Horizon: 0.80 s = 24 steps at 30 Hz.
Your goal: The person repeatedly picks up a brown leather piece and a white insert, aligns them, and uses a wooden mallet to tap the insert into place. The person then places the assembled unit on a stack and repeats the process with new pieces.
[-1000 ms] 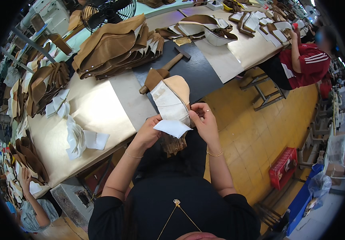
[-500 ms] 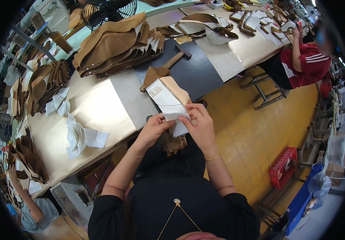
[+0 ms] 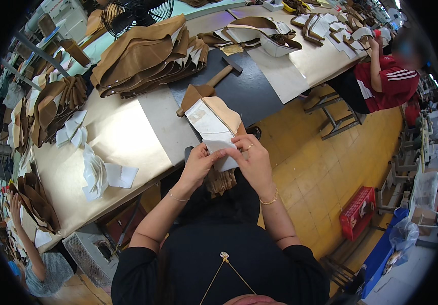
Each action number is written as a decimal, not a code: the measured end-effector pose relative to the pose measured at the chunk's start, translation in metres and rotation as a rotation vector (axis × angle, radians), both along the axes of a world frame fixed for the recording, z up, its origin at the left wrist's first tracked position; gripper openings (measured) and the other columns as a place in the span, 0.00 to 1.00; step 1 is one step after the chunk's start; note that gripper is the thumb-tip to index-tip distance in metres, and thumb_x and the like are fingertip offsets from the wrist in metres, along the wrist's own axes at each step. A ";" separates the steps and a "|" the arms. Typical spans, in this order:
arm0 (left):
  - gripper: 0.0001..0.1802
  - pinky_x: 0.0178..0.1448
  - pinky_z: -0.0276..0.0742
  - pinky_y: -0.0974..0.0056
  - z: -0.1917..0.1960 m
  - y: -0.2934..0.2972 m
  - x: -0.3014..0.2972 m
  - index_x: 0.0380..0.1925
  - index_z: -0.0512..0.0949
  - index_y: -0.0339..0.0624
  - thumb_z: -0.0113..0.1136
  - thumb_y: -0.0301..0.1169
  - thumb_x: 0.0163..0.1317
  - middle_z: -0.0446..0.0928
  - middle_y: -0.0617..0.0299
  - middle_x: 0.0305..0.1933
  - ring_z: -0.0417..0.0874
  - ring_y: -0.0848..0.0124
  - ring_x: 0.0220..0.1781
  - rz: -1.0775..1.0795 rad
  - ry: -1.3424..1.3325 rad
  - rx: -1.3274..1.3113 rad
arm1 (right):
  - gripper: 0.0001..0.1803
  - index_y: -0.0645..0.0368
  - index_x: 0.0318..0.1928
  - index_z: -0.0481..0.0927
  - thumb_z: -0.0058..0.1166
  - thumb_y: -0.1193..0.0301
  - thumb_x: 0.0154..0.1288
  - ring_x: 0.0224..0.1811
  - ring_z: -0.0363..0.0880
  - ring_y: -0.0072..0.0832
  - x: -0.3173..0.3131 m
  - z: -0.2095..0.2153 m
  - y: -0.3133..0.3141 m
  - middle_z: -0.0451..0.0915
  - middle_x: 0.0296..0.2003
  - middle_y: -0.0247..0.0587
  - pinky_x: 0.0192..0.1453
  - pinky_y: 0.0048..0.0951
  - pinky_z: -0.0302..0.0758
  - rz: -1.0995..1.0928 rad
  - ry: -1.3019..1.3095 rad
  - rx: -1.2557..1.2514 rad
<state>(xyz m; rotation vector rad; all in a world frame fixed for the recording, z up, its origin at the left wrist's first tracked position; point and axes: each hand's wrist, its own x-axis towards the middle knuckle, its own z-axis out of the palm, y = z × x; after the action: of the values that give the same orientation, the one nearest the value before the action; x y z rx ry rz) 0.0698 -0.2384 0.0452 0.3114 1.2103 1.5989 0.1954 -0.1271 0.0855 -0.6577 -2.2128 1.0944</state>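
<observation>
A sewn leather piece, brown and tan with a white lining side up, reaches from the table's front edge toward me. My left hand pinches its near left edge, thumb pointing inward. My right hand grips the near right edge, fingers on top and thumb at the middle. Both thumbs meet over the white near end. Beyond the piece a hammer with a wooden handle lies on a dark board. Brown folded pieces show below my hands, partly hidden.
A tall stack of brown leather pieces stands on the table at the back left, by a black fan. White lining pieces lie at left. One co-worker sits at right, another at lower left. A red crate stands at right.
My hands have drawn slightly closer together, and the left thumb has moved in toward the right one on the white near end. The leather piece has barely shifted.
</observation>
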 end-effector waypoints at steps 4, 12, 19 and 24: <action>0.17 0.53 0.79 0.66 -0.002 -0.004 -0.006 0.49 0.78 0.32 0.68 0.28 0.62 0.83 0.58 0.47 0.84 0.73 0.47 0.014 -0.066 0.002 | 0.21 0.64 0.35 0.81 0.52 0.57 0.73 0.36 0.79 0.43 0.007 -0.005 0.016 0.80 0.37 0.46 0.39 0.35 0.75 -0.113 -0.022 -0.026; 0.16 0.50 0.80 0.67 -0.003 -0.004 -0.009 0.47 0.80 0.32 0.68 0.28 0.62 0.84 0.58 0.45 0.84 0.74 0.43 0.041 0.017 0.032 | 0.15 0.65 0.34 0.80 0.57 0.64 0.72 0.32 0.70 0.15 0.001 -0.044 0.020 0.76 0.29 0.30 0.38 0.20 0.69 -0.011 0.102 -0.712; 0.15 0.47 0.80 0.68 0.006 -0.003 -0.011 0.46 0.80 0.31 0.68 0.29 0.63 0.84 0.59 0.43 0.84 0.74 0.41 0.070 0.205 0.009 | 0.14 0.67 0.33 0.79 0.58 0.67 0.71 0.33 0.71 0.15 0.000 -0.034 0.020 0.77 0.33 0.31 0.38 0.20 0.70 0.022 0.164 -0.557; 0.19 0.52 0.80 0.65 0.009 0.003 -0.009 0.49 0.79 0.34 0.71 0.29 0.60 0.84 0.59 0.45 0.85 0.71 0.45 0.033 -0.091 -0.012 | 0.13 0.66 0.33 0.78 0.58 0.67 0.71 0.32 0.71 0.17 0.001 -0.024 0.021 0.77 0.32 0.32 0.39 0.21 0.70 0.049 0.141 -0.457</action>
<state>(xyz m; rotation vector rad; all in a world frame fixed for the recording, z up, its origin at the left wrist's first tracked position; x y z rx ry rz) 0.0610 -0.2356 0.0543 0.2096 1.1599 1.6168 0.1959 -0.1061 0.0619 -0.6885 -1.8788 1.6418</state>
